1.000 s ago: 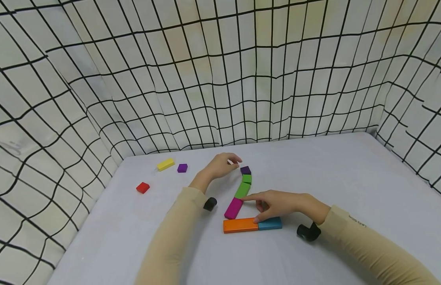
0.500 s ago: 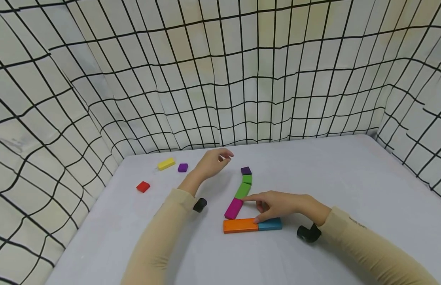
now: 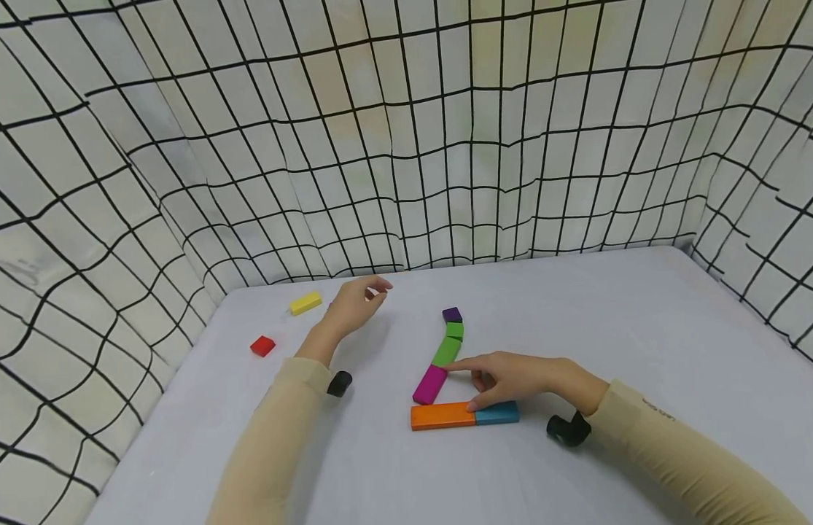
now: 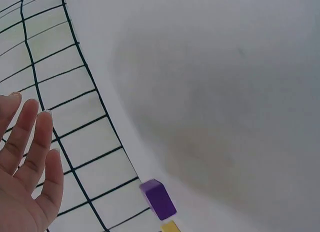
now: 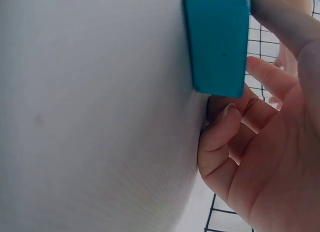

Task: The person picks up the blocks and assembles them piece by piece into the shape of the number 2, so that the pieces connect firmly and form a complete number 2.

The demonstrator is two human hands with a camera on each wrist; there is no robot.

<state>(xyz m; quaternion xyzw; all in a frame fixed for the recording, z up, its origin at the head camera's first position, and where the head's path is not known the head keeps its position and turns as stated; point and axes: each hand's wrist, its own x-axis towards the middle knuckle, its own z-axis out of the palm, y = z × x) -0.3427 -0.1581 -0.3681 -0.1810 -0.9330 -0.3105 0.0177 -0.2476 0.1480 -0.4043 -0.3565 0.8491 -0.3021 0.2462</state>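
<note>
My left hand [image 3: 355, 302] hovers over the back left of the table, holding nothing, fingers loosely bent. It nearly hides a purple block [image 4: 159, 199], plain in the left wrist view. My right hand [image 3: 514, 375] touches a magenta block [image 3: 430, 384] with the index fingertip where it meets a green block [image 3: 448, 351]. Its thumb rests on an orange block [image 3: 442, 416] beside the joint with a blue block [image 3: 498, 413]; the other fingers curl under. Beyond the green block, a smaller green block [image 3: 455, 331] and a dark purple block [image 3: 452, 315] continue the curved row.
A yellow block [image 3: 305, 303] and a red block [image 3: 263, 345] lie on the left of the white table [image 3: 609, 313]. Black netting [image 3: 472, 138] over pale walls surrounds the back and sides. A black wrist camera [image 3: 569, 430] hangs under the right wrist.
My left hand has drawn away from the dark purple block, leftwards, and now covers most of the other purple block. The right hand and the row of blocks hold still.
</note>
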